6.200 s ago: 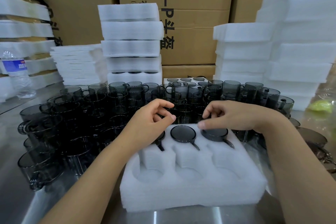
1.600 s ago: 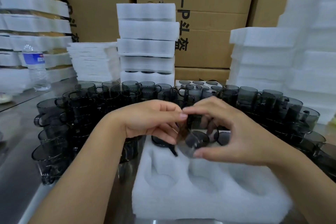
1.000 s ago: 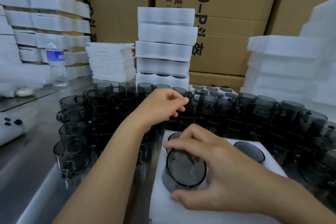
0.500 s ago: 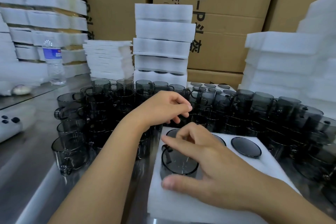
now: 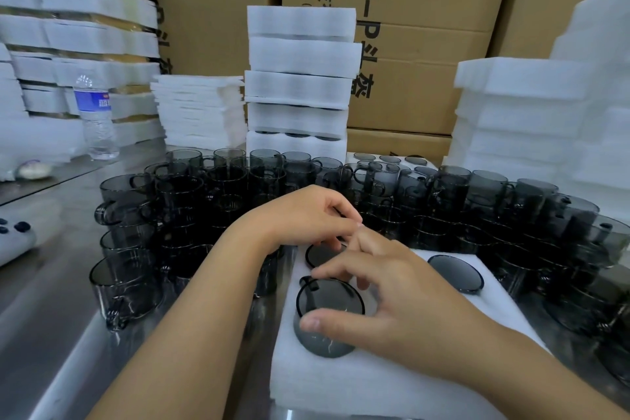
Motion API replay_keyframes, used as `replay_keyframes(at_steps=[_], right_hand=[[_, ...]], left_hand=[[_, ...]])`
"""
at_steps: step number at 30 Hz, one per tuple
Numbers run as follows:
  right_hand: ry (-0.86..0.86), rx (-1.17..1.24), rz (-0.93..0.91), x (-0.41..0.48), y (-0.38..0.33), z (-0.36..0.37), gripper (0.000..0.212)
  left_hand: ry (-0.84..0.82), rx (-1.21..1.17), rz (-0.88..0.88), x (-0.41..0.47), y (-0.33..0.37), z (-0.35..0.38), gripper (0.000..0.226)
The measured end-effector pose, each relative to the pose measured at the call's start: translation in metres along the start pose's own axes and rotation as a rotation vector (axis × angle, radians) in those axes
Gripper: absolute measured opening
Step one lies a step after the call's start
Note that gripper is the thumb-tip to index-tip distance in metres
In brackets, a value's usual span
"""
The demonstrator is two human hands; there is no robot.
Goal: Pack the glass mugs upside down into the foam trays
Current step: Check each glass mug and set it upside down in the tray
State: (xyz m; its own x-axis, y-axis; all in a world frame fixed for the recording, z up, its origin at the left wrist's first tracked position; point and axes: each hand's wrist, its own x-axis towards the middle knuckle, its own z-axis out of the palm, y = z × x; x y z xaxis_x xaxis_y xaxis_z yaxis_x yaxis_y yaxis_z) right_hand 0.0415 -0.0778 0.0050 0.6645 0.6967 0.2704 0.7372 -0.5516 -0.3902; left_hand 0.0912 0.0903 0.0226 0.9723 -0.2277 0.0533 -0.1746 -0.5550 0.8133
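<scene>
R hand (image 5: 392, 297) grips an upside-down mug (image 5: 329, 300): thumb pressed on the near wall, fingers curled over the far edge of the base. Base faces up, and the handle pokes out on the far-L side. The mug sits in the near-L pocket of the foam tray (image 5: 341, 382), right under the R hand. It's only partly sunk, w/ a strip of wall showing above the foam on the thumb side.

L hand (image 5: 303, 218) hovers just beyond the R hand, fingers curled, tips meeting the R index tip. Nothing visible in its grip. Can't tell if it touches the seated mug (image 5: 318, 256) directly below its fingertips, base up & level w/ the foam. A 2nd seated mug (image 5: 455, 273) lies just R of the R hand's fingers in the back-R pocket. The pocket between those two is hidden by the R hand.

Loose mugs (image 5: 204, 201) stand upright & tightly packed beyond both hands and out to L & R, on a steel table (image 5: 51, 334). Further beyond the L hand is a stack of foam trays (image 5: 300, 78), w/ cardboard boxes (image 5: 409, 44) behind it. Far L of the L hand are a water bottle (image 5: 97, 116) & a white gadget w/ dark buttons (image 5: 13, 239). Far R of the R hand is more stacked foam (image 5: 528, 112).
</scene>
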Motion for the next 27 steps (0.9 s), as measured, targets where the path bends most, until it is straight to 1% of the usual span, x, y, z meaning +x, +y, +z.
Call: replay_keyframes(at_steps=[4,12,17,27], right_hand=[[-0.054,0.02,0.02,0.0011,0.0021,0.0015,0.073],[-0.062,-0.033,0.002,0.0019,0.0025,0.0047,0.075],[-0.07,-0.03,-0.005,0.0023,0.0027,0.0048,0.069],[-0.111,-0.09,-0.045,0.0036,-0.0009,0.0021,0.065]], left_hand=[[0.007,0.002,0.0,0.0004,0.0005,0.0004,0.012],[0.01,0.047,0.001,0.0008,0.0016,0.0037,0.015],[0.006,0.074,-0.007,0.0016,0.0016,0.0047,0.015],[-0.007,0.105,-0.018,0.002,0.0027,0.0067,0.019]])
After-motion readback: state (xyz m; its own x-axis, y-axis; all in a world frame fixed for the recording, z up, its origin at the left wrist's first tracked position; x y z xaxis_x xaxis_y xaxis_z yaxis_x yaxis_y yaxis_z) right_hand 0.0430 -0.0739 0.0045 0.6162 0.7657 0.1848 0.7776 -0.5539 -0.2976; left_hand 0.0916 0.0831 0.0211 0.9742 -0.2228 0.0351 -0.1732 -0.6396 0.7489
